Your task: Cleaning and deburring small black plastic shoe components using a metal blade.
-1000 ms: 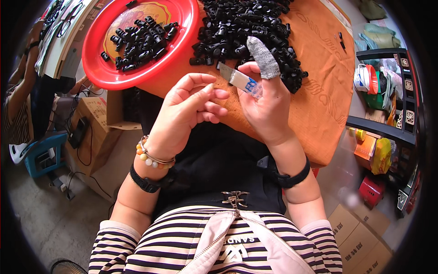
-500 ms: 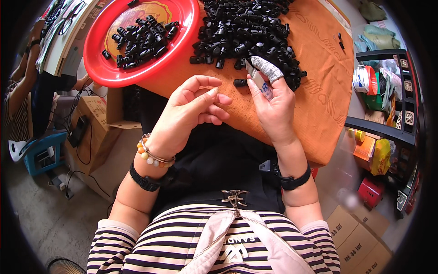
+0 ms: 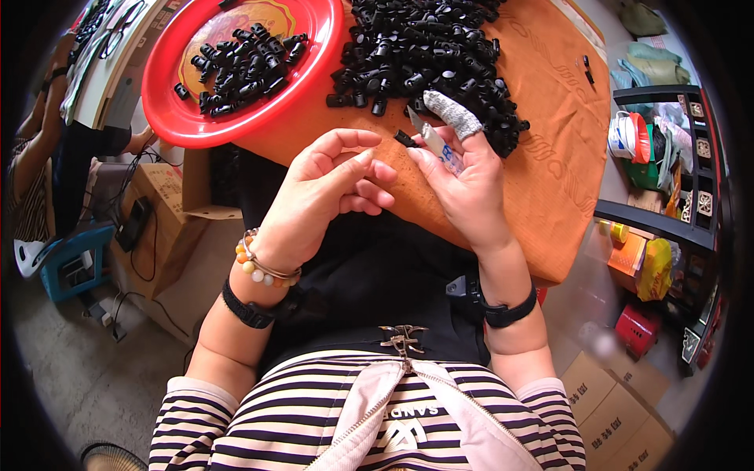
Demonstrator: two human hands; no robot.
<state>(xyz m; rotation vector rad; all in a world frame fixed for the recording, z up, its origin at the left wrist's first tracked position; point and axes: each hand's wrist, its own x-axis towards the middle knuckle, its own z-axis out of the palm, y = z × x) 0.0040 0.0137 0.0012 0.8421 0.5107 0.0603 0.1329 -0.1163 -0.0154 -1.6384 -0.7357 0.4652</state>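
Head view, black part: one small black part (image 3: 405, 140) sat tilted by the right thumb tip, just inside the near edge of the table (image 3: 577, 169); whether it touched the cloth could not be told.
Its handling: probably light, stiff and a little slippery (it looked like hard plastic), best gripped across its short barrel.
Right hand (image 3: 475, 192): pinched a blade tool (image 3: 436, 143) between thumb and fingers; whether it gripped the black part too was unclear.
Blade tool: flat, with a pale, blue-marked grip and thin grey tip; judged rigid and sharp, safest held by the grip.
Finger cover (image 3: 454, 115): grey, fabric-like, seemingly soft, over a right fingertip.
Left hand (image 3: 326, 180): loosely curled near the table's near edge, nothing visible in it.
Pile (image 3: 424, 59): matching black pieces, mostly cylindrical, heaped farther from the near edge.
Tray (image 3: 166, 125): round, glossy red, rimmed, at the table's left side, bearing more pieces.
Cloth (image 3: 542, 224): orange, leaf-patterned, draped over the near right corner.
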